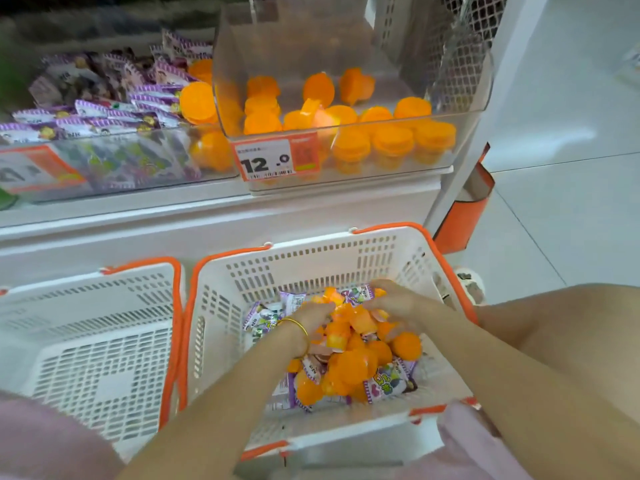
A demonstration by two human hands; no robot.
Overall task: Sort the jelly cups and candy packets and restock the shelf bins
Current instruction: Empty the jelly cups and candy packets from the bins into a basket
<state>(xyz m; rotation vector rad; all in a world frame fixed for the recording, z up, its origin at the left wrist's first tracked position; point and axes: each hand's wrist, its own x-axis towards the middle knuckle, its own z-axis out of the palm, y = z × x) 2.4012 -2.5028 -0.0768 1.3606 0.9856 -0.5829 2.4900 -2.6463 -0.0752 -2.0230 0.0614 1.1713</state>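
Note:
A white basket with orange trim (221,306) holds a mixed heap of orange jelly cups (349,365) and purple candy packets (388,379). Both hands are down in the heap. My left hand (311,320), with a gold bangle at the wrist, has its fingers curled round orange jelly cups. My right hand (398,303) is cupped over more jelly cups at the far side of the pile. On the shelf above, a clear bin (464,98) holds orange jelly cups, and the clear bin to its left (114,164) holds purple candy packets with a few jelly cups at its right end.
A second white basket with orange trim (90,344) stands to the left with nothing visible in it. A price label reading 12 (273,157) is on the jelly bin's front. The white shelf ledge (207,216) runs above the baskets. Tiled floor lies to the right.

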